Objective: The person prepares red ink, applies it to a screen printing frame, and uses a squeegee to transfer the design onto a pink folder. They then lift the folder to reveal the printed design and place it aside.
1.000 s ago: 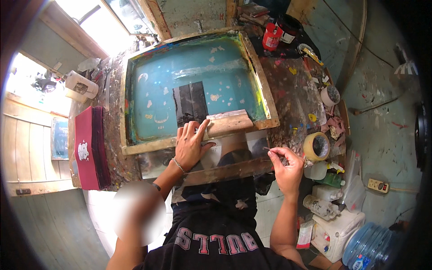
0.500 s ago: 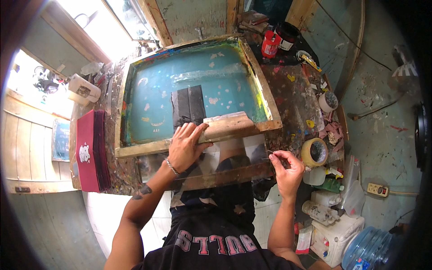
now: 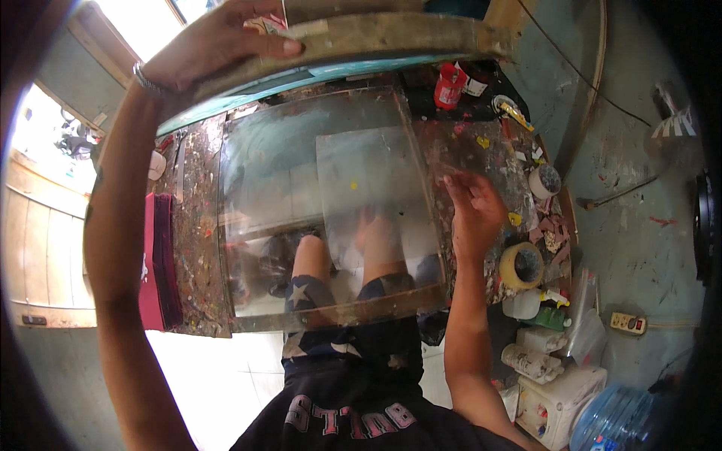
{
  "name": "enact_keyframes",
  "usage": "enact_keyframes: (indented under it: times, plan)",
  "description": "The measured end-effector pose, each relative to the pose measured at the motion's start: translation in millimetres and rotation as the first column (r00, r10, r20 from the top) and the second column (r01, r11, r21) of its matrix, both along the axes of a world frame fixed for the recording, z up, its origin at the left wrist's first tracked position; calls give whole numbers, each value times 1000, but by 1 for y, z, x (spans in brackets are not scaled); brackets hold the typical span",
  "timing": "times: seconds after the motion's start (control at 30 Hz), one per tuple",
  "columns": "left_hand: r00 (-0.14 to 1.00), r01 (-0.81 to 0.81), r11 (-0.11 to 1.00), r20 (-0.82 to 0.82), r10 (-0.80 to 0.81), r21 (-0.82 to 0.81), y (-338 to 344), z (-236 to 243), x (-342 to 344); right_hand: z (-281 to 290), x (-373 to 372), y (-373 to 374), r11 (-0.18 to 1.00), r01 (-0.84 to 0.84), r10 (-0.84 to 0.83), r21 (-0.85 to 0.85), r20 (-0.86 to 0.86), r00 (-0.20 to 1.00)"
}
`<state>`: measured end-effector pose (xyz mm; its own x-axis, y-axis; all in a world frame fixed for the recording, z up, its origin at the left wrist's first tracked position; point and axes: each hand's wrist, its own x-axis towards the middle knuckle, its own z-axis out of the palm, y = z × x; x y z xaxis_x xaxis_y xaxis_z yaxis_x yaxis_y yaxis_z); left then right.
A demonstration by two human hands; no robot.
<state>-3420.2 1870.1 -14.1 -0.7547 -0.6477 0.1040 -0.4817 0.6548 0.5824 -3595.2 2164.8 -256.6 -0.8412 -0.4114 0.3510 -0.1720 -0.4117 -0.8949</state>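
Observation:
My left hand (image 3: pixel 237 41) grips the near wooden edge of a screen printing frame (image 3: pixel 376 37), its thumb over the wood. That edge is tilted up high, and only a strip of the blue mesh shows beneath it. Below lies a clear glass plate (image 3: pixel 271 180) on the worktable, reflecting my legs. A paler rectangle shows on the glass; whether it is a sheet or a reflection I cannot tell. Beside the plate's right edge, my right hand (image 3: pixel 479 214) holds its thumb and fingers pinched together, slightly blurred. What is between them is too faint to make out.
Dark red fabric pieces (image 3: pixel 156 259) are stacked at the table's left edge. On the right sit a roll of tape (image 3: pixel 521 266), a smaller roll (image 3: pixel 544 181) and a red container (image 3: pixel 449 86). A large blue water bottle (image 3: pixel 613 421) stands low at the right.
My left hand has lifted the near edge of the printing frame up and away, uncovering the glass plate. My right hand has moved up along the plate's right side. The squeegee no longer shows.

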Motion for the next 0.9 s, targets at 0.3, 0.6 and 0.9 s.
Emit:
enact_keyframes:
  times: [0.3,0.6,0.9]
  plan:
    - [954,298,911,-111,-278,285,-22,74,-41,46,-62,-122,976,-11,-27,-217,-168,985]
    - [969,246,969,2,-246,11,-77,96,-59,95,-118,-220,975,37,-120,-221,-376,919]
    - [974,226,973,8,-226,-48,-98,100,-68,115,-140,-265,952,58,-224,-302,-553,802]
